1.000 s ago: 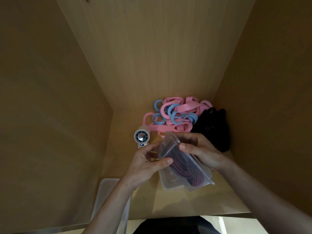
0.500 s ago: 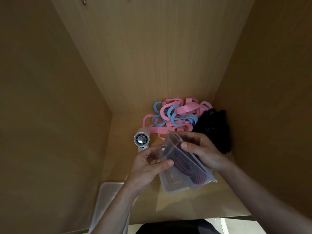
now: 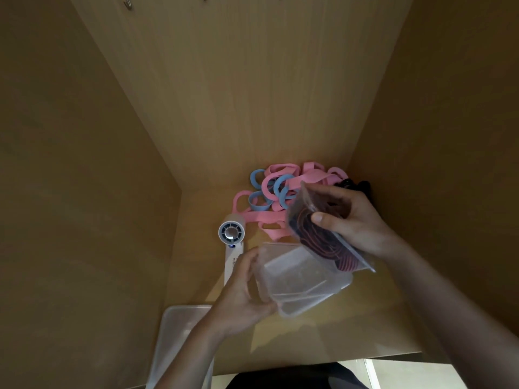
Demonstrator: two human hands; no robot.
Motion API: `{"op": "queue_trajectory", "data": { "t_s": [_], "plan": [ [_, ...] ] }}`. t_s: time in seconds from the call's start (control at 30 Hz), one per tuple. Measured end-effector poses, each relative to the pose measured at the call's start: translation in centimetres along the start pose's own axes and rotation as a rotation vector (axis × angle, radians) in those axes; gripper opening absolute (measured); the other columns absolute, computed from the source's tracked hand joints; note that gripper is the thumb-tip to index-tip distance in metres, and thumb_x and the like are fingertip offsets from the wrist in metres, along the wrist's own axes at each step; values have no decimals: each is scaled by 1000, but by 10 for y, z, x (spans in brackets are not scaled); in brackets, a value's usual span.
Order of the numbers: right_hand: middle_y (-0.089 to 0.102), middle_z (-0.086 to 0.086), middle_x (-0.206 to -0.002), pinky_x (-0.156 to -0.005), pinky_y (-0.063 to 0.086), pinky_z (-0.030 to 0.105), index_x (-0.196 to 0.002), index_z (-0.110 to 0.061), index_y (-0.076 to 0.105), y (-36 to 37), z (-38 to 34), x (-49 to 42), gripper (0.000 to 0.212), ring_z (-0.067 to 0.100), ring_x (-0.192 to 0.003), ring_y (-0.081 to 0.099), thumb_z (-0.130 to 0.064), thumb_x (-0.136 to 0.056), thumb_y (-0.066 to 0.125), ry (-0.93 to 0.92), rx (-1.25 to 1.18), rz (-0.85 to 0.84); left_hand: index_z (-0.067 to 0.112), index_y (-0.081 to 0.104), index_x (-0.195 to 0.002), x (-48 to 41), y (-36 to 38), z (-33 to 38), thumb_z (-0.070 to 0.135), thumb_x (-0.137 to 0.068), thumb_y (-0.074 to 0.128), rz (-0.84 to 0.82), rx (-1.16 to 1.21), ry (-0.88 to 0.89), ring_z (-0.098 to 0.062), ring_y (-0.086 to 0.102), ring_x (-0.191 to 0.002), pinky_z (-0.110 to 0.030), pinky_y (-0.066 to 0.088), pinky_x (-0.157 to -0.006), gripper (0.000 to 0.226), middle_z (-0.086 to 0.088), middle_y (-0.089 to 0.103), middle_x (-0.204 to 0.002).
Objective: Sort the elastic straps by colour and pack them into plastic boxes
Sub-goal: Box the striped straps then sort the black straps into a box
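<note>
Nearest you, a frosted plastic piece (image 3: 179, 341) hangs over the near left edge of the wooden shelf (image 3: 323, 338); can't tell if it's a lid or a box.

Your left hand (image 3: 241, 299) grips the left end of the empty clear box (image 3: 303, 279): fingers curled over the far rim, thumb on the near side. The box is tipped, its open side facing you.

Your right hand (image 3: 351, 220) holds the filled box (image 3: 323, 237) tilted steeply, thumb clamped on the near face, fingers wrapped behind. The box is packed with coiled dark red straps (image 3: 317, 240). Its lower corner overlaps the empty box's far right corner; can't tell if they touch.

Left of the boxes, a white handheld fan (image 3: 230, 233) lies on the shelf, its handle passing under your left hand.

Behind, at the back wall: a tangled pile of pink and blue straps (image 3: 275, 189). The black straps (image 3: 356, 184) sit in the back right corner, mostly hidden by your right hand.
</note>
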State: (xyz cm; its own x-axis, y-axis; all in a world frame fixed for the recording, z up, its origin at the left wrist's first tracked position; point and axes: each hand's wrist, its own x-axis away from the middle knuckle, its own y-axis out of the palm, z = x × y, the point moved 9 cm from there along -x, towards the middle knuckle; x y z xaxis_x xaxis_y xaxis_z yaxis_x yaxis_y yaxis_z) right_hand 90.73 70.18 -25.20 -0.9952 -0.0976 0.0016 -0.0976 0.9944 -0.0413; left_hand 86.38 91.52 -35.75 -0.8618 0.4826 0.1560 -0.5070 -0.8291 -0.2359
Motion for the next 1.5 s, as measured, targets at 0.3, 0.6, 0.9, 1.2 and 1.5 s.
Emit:
{"op": "queue_trajectory", "data": {
  "t_s": [0.3, 0.6, 0.9, 1.2, 1.5],
  "plan": [
    [66, -14, -127, -98, 54, 28, -135, -31, 60, 28, -2, 9, 69, 7, -116, 65, -9, -76, 86, -41, 178, -74, 59, 28, -132, 1, 12, 13, 50, -58, 91, 174, -276, 54, 12, 33, -135, -9, 30, -103, 98, 35, 34, -142],
    [25, -35, -152, -114, 26, 26, -148, -49, 34, 47, -14, 25, 99, -5, -144, 21, -69, -62, 78, -90, 892, -146, 25, 27, -154, 8, -12, 13, 42, -44, 87, 49, 158, -81, -9, 45, -139, -20, 43, -106, 126, 5, 30, -159],
    [33, -12, -155, -118, 20, 27, -149, -31, 39, 109, -27, 30, 97, 9, -143, 27, -69, -65, 72, -369, 1044, -231, 20, 58, -138, -7, -12, 61, 26, -98, 61, 10, 695, -127, -31, 61, -124, -39, 54, -94, 41, -18, 62, -135],
    [45, -19, -148, -119, 32, 39, -137, -47, 50, 25, -6, 29, 74, 0, -140, 37, -77, -71, 63, -45, 405, 176, 11, 63, -130, 4, -31, 40, 23, -95, 63, 177, 792, -138, -32, 67, -109, -47, 60, -80, 37, -26, 63, -131],
    [76, 12, -107, -91, 56, 46, -113, -14, 73, 19, 35, 28, 49, 32, -101, 72, -48, -105, 40, 391, -109, 235, 9, 58, -135, 9, -28, 42, 26, -92, 65, 214, 747, -56, -46, 55, -126, -69, 36, -109, 47, -24, 61, -134]
  ]
}}
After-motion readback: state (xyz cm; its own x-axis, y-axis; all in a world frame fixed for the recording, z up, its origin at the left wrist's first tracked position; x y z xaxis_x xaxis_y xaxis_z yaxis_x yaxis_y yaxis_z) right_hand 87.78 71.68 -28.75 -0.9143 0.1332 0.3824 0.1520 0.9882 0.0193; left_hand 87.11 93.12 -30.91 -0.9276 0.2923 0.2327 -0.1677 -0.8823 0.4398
